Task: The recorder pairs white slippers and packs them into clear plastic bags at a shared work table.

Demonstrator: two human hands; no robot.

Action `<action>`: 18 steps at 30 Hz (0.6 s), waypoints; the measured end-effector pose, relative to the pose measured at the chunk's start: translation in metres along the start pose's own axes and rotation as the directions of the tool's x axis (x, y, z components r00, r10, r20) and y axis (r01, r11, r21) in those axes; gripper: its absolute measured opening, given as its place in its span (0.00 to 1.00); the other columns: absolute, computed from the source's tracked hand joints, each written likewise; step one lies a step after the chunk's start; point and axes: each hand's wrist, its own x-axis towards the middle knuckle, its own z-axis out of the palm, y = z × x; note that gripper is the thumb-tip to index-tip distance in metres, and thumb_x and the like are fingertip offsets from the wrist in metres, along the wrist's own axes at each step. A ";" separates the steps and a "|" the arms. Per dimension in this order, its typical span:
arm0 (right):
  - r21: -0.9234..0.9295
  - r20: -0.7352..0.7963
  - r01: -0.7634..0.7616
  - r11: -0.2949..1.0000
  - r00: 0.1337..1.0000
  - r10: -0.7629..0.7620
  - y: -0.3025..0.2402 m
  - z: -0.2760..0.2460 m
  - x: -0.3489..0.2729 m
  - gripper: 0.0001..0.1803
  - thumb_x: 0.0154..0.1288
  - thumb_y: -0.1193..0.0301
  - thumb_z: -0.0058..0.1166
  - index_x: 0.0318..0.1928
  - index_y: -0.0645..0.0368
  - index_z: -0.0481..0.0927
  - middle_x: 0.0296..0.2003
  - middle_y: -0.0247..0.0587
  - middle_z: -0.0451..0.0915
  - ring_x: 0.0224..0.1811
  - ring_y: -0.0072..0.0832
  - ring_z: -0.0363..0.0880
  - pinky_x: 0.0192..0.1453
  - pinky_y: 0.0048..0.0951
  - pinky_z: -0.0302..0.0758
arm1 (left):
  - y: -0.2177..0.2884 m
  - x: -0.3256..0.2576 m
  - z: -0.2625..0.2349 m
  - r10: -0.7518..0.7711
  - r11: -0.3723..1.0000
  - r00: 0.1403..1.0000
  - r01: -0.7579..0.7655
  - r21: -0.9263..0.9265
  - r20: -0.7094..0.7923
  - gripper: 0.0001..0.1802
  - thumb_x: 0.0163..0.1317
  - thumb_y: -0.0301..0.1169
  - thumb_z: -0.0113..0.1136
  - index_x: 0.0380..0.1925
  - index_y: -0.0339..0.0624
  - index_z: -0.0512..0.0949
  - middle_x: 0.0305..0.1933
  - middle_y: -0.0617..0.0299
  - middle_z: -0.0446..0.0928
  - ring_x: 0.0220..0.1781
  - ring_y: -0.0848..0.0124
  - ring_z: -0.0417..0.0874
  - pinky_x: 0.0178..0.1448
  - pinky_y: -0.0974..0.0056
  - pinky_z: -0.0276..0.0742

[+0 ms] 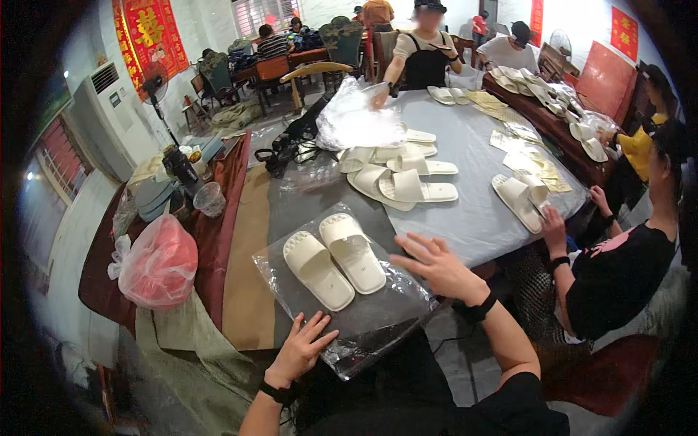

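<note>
A pair of cream slippers lies side by side on a clear plastic bag at the near edge of the table. My left hand rests on the bag's near left part, just below the slippers, its fingers stretched out. Over the bag's right side, my right hand is raised with fingers spread, holding nothing that I can see. Beyond them, several more cream slippers are piled in the middle of the table. Whether the pair lies inside the bag or on top, I cannot tell.
A heap of clear plastic bags lies beyond the pile. At left are a red-filled plastic bag, a black bottle and a clear cup. A co-worker at right handles another slipper pair; a person stands across the table.
</note>
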 end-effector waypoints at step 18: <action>0.338 0.101 0.159 0.928 0.974 -0.203 -0.010 0.055 -0.019 0.15 0.69 0.69 0.58 0.55 0.46 0.84 0.67 0.32 0.75 0.73 0.34 0.67 0.65 0.49 0.68 | -0.015 -0.035 -0.023 -0.103 0.980 0.964 0.055 -0.193 -0.247 0.19 0.55 0.25 0.71 0.50 0.41 0.84 0.64 0.52 0.79 0.72 0.47 0.73 0.74 0.44 0.68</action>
